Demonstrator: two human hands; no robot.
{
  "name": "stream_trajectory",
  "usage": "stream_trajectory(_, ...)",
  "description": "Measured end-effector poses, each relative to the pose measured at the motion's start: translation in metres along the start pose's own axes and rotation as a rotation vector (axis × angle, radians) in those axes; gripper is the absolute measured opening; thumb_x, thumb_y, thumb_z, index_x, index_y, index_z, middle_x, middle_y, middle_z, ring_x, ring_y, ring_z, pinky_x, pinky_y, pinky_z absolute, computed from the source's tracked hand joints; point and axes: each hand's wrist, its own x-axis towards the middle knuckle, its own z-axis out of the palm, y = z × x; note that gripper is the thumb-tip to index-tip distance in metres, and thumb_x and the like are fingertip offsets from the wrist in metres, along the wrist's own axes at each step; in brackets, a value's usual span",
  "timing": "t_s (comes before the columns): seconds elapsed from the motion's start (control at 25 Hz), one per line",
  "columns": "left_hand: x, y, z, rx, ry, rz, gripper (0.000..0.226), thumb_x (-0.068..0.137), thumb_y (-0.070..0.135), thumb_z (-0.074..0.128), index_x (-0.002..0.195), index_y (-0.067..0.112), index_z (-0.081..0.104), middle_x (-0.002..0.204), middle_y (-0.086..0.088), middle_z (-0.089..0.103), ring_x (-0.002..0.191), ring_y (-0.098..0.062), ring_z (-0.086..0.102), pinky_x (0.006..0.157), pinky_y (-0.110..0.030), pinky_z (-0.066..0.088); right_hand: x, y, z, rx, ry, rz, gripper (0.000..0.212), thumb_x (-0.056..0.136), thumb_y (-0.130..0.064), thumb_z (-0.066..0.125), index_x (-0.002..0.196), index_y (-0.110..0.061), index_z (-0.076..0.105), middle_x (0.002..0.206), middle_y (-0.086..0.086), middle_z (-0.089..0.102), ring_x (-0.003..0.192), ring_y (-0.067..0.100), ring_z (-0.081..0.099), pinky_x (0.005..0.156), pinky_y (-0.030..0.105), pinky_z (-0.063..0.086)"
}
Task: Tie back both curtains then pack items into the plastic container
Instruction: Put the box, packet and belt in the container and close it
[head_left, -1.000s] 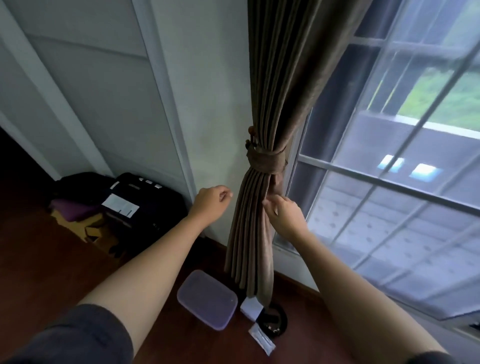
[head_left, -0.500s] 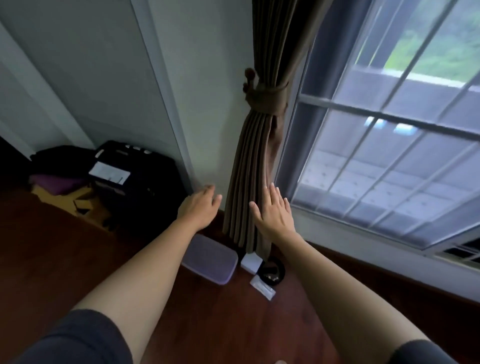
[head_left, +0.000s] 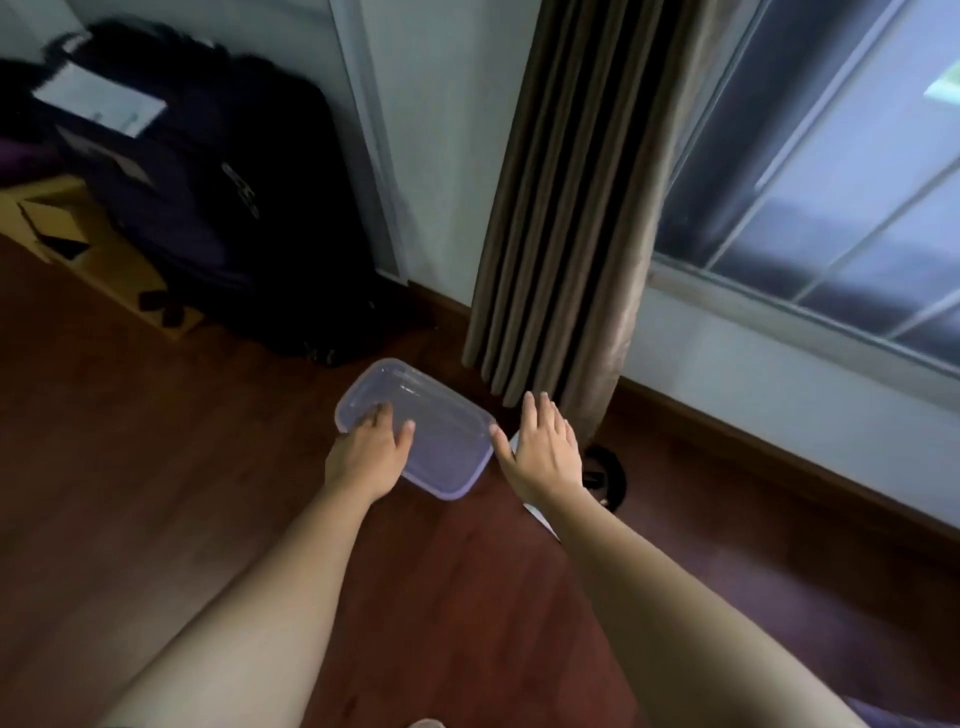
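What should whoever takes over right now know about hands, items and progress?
Left hand: open, lying on the near-left corner of the plastic container, no grip.
Right hand: open, empty, beside the container's right end.
Container on the floor, lid looks on, nothing visibly packed.
Black ring and white packet lie by the right wrist.
Curtain hangs gathered; tie out of frame.
Left: confirm ties, open container, pack items.

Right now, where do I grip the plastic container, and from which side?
Probably its rim at opposite ends, from above: the plastic container lies flat on the floor, lid on, so only edges offer grip. Left hand is over its left corner; right hand is open beside the right one.
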Motion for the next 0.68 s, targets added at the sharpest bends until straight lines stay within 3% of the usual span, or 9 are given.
stream_trajectory(0.24,0.097,-0.054,0.157,-0.035,0.033,-0.013,0.060,0.099,0.040,0.028,0.148,0.006,0.017,0.156,-0.014,0.020,0.141,-0.029,0.026,0.111,-0.042,0.031,0.076,0.041,0.170,0.071,-0.058,0.074,0.079,0.094,-0.054,0.037,0.149,-0.005,0.010,0.147,0.020,0.030,0.134,0.035,0.032,0.107,0.041,0.029)
stream_trajectory(0.4,0.138,-0.081,0.215,-0.010,0.039,-0.005,0.061,0.099,0.041,0.026,0.150,0.011,0.009,0.159,-0.011,0.006,0.145,-0.027,0.012,0.116,-0.044,0.022,0.106,0.056,0.238,0.304,-0.101,0.234,0.089,0.090,-0.056,0.045,0.149,-0.002,0.004,0.148,0.023,0.028,0.132,0.039,0.036,0.104,0.043,0.035)
stream_trajectory(0.52,0.148,-0.089,0.240,0.035,0.050,0.000,0.059,0.099,0.043,0.025,0.149,0.014,0.015,0.158,-0.010,0.009,0.145,-0.027,0.012,0.115,-0.046,0.021,0.121,0.058,0.268,0.531,-0.200,0.346,0.091,0.088,-0.052,0.053,0.146,0.000,0.005,0.143,0.022,0.041,0.125,0.039,0.046,0.102,0.042,0.040)
stream_trajectory(0.68,0.137,-0.081,0.238,0.146,0.164,0.007,0.055,0.098,0.044,0.022,0.145,0.016,0.027,0.154,-0.008,0.025,0.143,-0.026,0.021,0.113,-0.053,0.020,0.124,0.059,0.276,0.636,-0.183,0.413,0.070,0.087,-0.037,0.060,0.136,-0.001,0.025,0.132,0.019,0.050,0.118,0.037,0.052,0.097,0.041,0.045)
